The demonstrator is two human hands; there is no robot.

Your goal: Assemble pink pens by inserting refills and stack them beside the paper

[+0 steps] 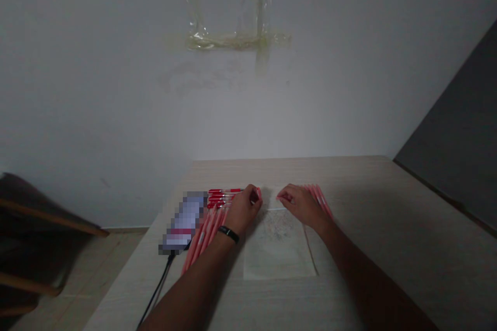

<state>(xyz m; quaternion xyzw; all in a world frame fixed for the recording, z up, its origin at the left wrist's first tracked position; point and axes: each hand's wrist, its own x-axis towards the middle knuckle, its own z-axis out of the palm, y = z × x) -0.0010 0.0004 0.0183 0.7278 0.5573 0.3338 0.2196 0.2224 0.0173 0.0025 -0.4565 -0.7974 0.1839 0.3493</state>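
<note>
Wood desk (407, 248): left hand (243, 212) pinching pink pen (258, 193), right hand (298, 204) half-closed.

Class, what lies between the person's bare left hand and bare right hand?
In the head view, a pale rectangular sheet lies between the left hand and right hand, on the light wooden table.

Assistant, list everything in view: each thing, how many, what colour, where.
Pale wood-grain table: one, beige, lower centre.
Translucent paper sheet: one, off-white, on table between hands.
Blurred smartphone: one, colour unclear, table's left.
Thin black cable: one, black, leaving phone.
Slim red pens: several, red, beside phone.
Slim pink sticks: many, pink, under left wrist.
White wall: one, white, ahead.
Dark panel: one, grey, far right.
Black wristband: one, black, left wrist.
Left hand, right hand: two, mid-table.
</note>
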